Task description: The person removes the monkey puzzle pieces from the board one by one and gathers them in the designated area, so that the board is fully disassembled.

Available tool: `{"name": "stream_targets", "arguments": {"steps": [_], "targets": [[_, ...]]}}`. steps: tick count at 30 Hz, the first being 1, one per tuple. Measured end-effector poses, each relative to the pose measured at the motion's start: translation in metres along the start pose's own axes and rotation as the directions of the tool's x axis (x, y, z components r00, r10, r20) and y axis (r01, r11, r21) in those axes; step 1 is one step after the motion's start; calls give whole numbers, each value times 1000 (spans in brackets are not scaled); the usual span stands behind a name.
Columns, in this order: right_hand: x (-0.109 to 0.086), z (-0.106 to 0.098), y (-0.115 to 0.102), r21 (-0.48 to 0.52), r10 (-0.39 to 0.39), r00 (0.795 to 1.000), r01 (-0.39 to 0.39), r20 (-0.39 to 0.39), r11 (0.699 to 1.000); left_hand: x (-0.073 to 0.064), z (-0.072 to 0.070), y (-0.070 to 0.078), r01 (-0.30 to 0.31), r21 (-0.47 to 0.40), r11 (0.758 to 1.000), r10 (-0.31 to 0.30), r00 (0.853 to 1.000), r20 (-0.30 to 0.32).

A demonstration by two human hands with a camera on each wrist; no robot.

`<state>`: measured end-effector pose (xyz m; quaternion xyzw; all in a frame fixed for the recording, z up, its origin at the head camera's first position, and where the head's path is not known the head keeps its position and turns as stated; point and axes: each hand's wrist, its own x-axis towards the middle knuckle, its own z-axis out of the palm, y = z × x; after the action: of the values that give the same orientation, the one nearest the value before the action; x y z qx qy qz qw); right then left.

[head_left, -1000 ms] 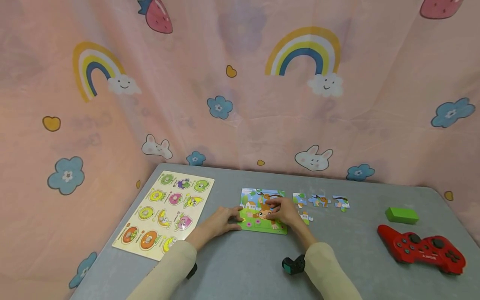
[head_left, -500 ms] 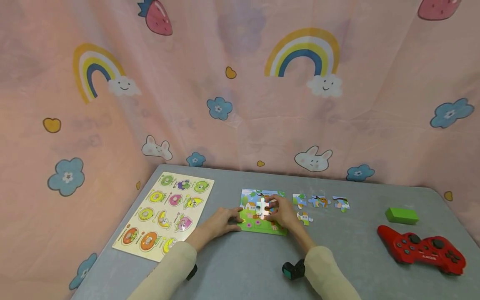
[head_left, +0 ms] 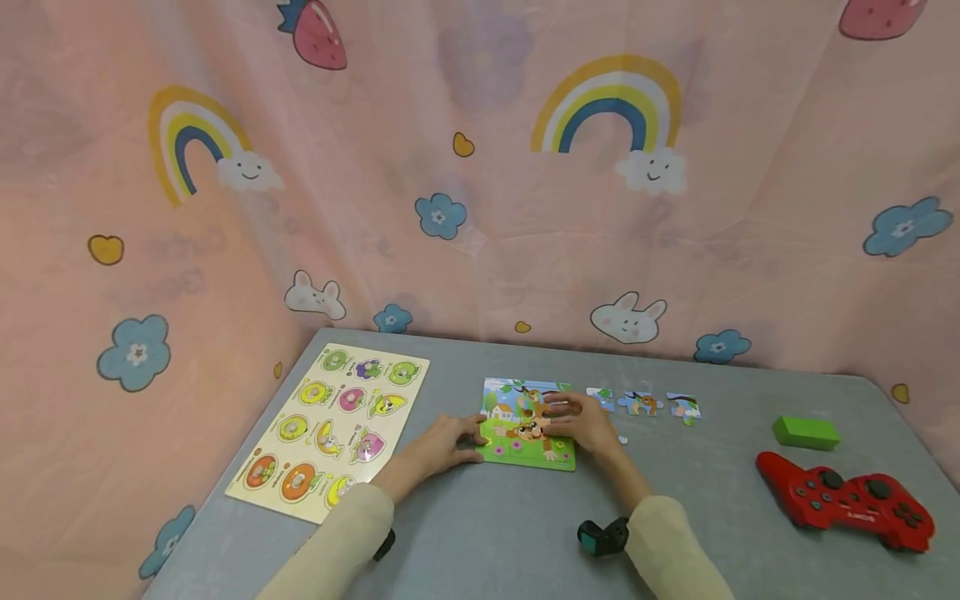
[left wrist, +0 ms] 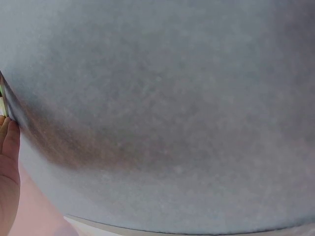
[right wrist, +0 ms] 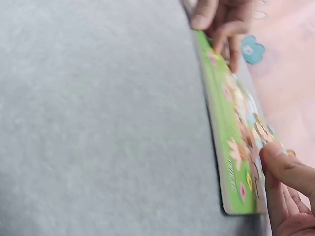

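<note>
The flat, green-and-blue rectangular puzzle board (head_left: 525, 459) lay on the grey table (head_left: 480, 542); the left hand (head_left: 444, 442) held its nine-o'clock edge, while the right hand (head_left: 583, 419), fingers relaxed around nothing visible, was over its three-o'clock side. Probably light, stiff and slick, it seemed best held by its rim. Glossy picture pieces (head_left: 529, 431) lay inside; at nine o'clock, a cream board (head_left: 264, 497) held fruit shapes (head_left: 367, 445).

Left hand (head_left: 448, 442) and right hand (head_left: 583, 421) face each other, forearms (head_left: 397, 477) converging.
</note>
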<state>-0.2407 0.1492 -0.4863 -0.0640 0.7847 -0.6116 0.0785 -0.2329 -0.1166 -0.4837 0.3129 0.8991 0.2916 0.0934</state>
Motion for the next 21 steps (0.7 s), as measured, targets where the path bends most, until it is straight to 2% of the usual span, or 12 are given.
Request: {"name": "stream_targets", "arguments": {"steps": [5, 9, 17, 21], "targets": [[-3, -13, 6, 48, 41, 998, -43, 39, 998, 0, 1, -1, 1, 9, 1000, -1, 1000, -5], [-6, -22, 10, 99, 39, 995, -48, 89, 994, 0, 1, -2, 4, 12, 1000, -4, 1000, 1], [-11, -35, 11, 222, 88, 984, -121, 152, 967, 0, 1, -2, 10, 4, 1000, -10, 1000, 2], [-13, -42, 12, 247, 95, 974, -145, 205, 958, 0, 1, -2, 9, 8, 1000, -9, 1000, 2]]}}
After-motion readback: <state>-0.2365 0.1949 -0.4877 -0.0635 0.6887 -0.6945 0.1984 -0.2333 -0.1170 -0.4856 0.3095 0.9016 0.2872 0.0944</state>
